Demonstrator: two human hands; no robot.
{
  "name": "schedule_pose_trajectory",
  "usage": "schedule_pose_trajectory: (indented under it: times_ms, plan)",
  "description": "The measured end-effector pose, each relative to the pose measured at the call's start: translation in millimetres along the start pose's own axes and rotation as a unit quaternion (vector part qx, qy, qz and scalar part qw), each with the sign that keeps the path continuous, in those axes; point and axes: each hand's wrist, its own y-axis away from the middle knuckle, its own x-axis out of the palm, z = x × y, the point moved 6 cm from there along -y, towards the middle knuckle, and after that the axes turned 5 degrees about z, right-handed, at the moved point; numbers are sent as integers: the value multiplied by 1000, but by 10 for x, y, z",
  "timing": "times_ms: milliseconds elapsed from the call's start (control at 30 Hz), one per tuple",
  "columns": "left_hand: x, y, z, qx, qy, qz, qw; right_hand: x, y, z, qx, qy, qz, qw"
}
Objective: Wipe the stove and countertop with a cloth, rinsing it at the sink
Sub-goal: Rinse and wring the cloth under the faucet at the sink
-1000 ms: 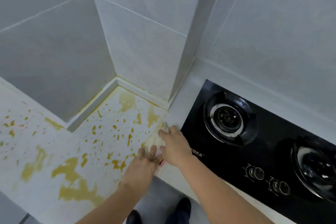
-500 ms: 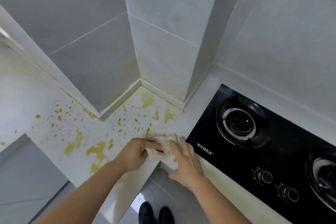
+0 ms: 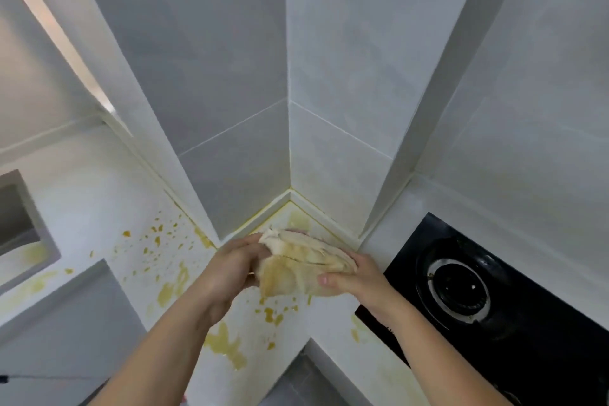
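We see a white tabletop (image 3: 99,198) wrapping an inner corner of grey tiled wall. Yellow splatter (image 3: 171,287) dots and smears it, thickest near its front edge. A black gas stove (image 3: 527,323) sits set into it at right, one burner (image 3: 453,287) plainly visible. At far left a sink (image 3: 19,224) opens in it.

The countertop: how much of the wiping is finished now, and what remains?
Little looks done: yellow splatters cover the countertop. In hand: both hands, left hand and right hand, hold the stained cloth above it. Left: the spills, the stove, rinsing.
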Motion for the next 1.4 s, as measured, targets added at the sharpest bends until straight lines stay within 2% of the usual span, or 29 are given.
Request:
schedule_pose_trajectory:
  times_ms: [133,233,367,500,767,1000,1167,1400]
  plan:
    - [-551,144,297,-38,173,-110,978,506,-357,232,-30,-80,-26,996]
    - [-935,287,463,-31,227,-133,964,991,-580,433,-27,-115,-34,992]
    - [-1802,725,691,-2,265,-154,952,2053,-805,688,-24,-65,0,998]
    - [-2637,1176,878,2,214,-171,962,3031,-924,844,-41,9,17,999]
    - [-4393,2001,1006,16,108,-225,968,4897,-1292,996,-48,57,40,996]
    - [-5950,2316,1391,-11,84,-296,951,6487,-1866,1072,-73,67,106,989]
    - [-6701,2257,1581,-22,49,-373,926,7095,-2458,1122,-78,132,132,979]
    - [-7946,1997,1548,-67,-52,-421,903,7706,-3588,1192,-91,191,101,972]
